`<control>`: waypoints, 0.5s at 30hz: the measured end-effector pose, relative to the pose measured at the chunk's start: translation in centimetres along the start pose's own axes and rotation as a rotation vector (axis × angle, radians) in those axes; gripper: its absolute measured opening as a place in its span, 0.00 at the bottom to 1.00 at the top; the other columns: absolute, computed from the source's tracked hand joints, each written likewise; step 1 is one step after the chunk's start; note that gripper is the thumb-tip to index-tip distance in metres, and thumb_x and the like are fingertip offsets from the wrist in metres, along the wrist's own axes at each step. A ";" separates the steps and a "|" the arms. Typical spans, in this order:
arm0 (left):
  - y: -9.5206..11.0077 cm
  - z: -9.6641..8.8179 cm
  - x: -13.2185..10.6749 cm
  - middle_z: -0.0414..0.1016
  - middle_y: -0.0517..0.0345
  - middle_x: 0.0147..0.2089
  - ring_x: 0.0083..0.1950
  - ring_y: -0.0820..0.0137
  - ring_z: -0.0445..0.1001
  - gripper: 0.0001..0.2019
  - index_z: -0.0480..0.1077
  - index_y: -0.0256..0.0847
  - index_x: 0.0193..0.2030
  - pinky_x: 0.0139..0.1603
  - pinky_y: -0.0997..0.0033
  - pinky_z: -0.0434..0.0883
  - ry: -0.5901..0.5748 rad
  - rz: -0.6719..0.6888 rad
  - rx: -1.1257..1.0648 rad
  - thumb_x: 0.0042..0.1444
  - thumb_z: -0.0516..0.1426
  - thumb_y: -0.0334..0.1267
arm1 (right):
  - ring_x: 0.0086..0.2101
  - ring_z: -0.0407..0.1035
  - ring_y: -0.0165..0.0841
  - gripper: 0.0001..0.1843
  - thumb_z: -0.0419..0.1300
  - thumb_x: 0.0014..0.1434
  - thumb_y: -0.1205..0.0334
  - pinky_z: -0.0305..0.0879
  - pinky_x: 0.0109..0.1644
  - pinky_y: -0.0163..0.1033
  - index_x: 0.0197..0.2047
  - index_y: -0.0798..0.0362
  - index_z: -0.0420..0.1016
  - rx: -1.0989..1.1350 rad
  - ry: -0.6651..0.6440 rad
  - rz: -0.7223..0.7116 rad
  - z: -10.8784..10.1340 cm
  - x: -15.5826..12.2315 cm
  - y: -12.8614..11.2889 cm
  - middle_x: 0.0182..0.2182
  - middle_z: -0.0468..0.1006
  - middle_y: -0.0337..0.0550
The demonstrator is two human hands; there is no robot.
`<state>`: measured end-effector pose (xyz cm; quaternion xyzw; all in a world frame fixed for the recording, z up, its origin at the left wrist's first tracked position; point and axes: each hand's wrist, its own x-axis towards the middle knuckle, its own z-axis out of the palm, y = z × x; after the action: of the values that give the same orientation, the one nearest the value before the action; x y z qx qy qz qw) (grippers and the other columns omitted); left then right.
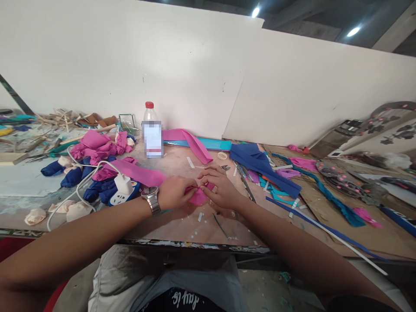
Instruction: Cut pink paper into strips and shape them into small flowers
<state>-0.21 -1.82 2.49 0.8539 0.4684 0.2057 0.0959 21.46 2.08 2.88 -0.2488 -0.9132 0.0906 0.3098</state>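
Over the middle of the table, both hands pinch a piece of pink crepe paper [198,198] between thumbs and fingers. My left hand [173,193], with a metal watch at the wrist, grips its left side. My right hand [219,186] holds the right side, fingertips close to the left thumb. A pink paper strip [143,172] runs out leftward from behind the left hand. Whether it joins the held piece is hidden. Small white paper scraps lie on the table just below the hands.
Left of the hands are bundled pink paper pieces [97,145], blue bundles [74,175] and a power strip [120,197] with a white cable. A red-capped bottle [150,115] stands behind. Folded blue paper [256,158], a tape ring [222,156] and cardboard [328,203] lie right.
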 end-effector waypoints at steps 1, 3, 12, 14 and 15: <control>0.0 -0.1 0.0 0.81 0.57 0.34 0.34 0.66 0.75 0.13 0.77 0.45 0.41 0.33 0.68 0.57 0.000 -0.002 -0.012 0.66 0.52 0.42 | 0.54 0.64 0.43 0.07 0.58 0.65 0.61 0.58 0.65 0.57 0.34 0.49 0.74 -0.006 -0.003 0.001 -0.1 0.0 -0.1 0.45 0.79 0.45; 0.1 -0.2 0.0 0.80 0.57 0.33 0.33 0.67 0.74 0.13 0.77 0.44 0.39 0.32 0.68 0.57 0.002 -0.012 -0.027 0.66 0.51 0.42 | 0.54 0.63 0.43 0.06 0.58 0.65 0.62 0.57 0.65 0.56 0.34 0.49 0.73 -0.020 -0.006 0.001 -0.2 0.0 -0.1 0.46 0.79 0.45; 0.3 -0.6 0.1 0.78 0.56 0.31 0.30 0.68 0.71 0.16 0.76 0.42 0.36 0.31 0.68 0.55 0.017 -0.109 -0.055 0.67 0.50 0.44 | 0.52 0.64 0.43 0.06 0.58 0.65 0.63 0.57 0.62 0.56 0.34 0.49 0.72 -0.048 0.049 0.028 -0.1 -0.2 0.6 0.44 0.79 0.44; 0.2 -0.6 0.1 0.78 0.56 0.30 0.30 0.68 0.70 0.17 0.75 0.42 0.34 0.31 0.69 0.55 0.012 -0.116 -0.062 0.67 0.50 0.44 | 0.52 0.64 0.43 0.06 0.58 0.65 0.63 0.57 0.62 0.56 0.35 0.49 0.72 -0.049 0.047 0.029 -0.2 -0.2 0.6 0.44 0.79 0.45; 0.2 -0.6 0.1 0.78 0.56 0.30 0.30 0.68 0.70 0.17 0.75 0.41 0.34 0.31 0.69 0.55 0.009 -0.116 -0.064 0.68 0.49 0.44 | 0.52 0.64 0.43 0.06 0.57 0.65 0.62 0.57 0.62 0.56 0.35 0.49 0.73 -0.051 0.046 0.032 -0.2 -0.2 0.7 0.44 0.79 0.45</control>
<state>-0.26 -1.85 3.08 0.8207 0.5109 0.2187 0.1328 21.96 2.57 2.75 -0.2731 -0.9038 0.0666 0.3227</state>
